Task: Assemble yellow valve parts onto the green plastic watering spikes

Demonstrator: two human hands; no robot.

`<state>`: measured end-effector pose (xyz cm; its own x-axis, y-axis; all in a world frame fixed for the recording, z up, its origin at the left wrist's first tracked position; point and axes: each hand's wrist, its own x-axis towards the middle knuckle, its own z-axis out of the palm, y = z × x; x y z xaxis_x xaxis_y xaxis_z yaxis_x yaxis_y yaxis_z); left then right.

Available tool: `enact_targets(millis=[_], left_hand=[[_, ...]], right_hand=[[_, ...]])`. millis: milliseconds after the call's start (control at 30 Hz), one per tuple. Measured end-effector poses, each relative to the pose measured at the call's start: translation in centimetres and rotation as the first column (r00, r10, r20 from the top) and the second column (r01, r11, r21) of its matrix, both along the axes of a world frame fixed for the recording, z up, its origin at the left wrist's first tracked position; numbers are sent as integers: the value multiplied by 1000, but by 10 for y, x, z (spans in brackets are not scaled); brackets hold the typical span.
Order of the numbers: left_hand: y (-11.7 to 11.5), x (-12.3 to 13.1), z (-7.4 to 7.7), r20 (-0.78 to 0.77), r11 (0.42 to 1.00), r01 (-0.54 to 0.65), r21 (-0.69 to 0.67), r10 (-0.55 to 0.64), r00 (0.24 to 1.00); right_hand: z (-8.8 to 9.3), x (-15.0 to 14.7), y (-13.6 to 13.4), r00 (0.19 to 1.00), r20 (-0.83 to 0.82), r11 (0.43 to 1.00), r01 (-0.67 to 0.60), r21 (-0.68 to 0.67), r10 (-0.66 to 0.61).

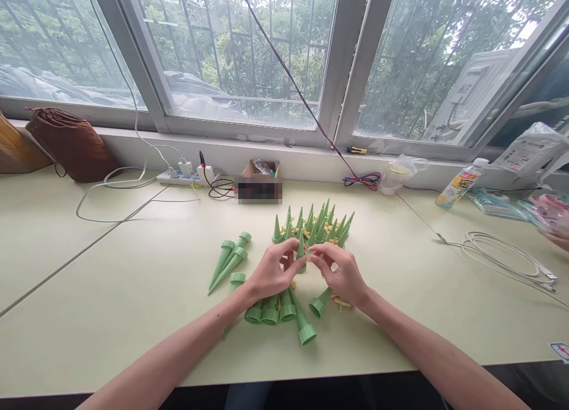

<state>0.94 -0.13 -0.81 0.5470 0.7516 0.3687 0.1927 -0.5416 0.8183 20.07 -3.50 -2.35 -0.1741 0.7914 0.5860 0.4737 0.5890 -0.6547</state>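
My left hand (276,269) is closed round a green plastic watering spike (301,249), its point upward. Across from it, my right hand (340,269) pinches at the spike's side; what its fingertips hold is too small to make out. Beyond both hands, several green spikes (320,227) stand point up among small pale yellow plastic pieces (303,232). Nearer me lie more spikes (304,330) with their round open caps towards me, partly hidden by my left forearm. Beside my right wrist are a loose spike (318,305) and a yellow piece (341,302).
Several spikes (230,259) lie left of my hands on the pale table (133,303). Along the windowsill are a brown bag (69,143), a power strip (178,176), a small box (260,182) and a bottle (461,183). A coiled white cable (507,256) lies right; another person's hand (555,238) shows at the right edge.
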Motion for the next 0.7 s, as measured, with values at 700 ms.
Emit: enact_targets(millis=[700], left_hand=[[5, 0, 2, 115, 969, 8, -246, 21, 993]], right_hand=[[3, 1, 1, 1000, -2, 998, 0, -69, 0]])
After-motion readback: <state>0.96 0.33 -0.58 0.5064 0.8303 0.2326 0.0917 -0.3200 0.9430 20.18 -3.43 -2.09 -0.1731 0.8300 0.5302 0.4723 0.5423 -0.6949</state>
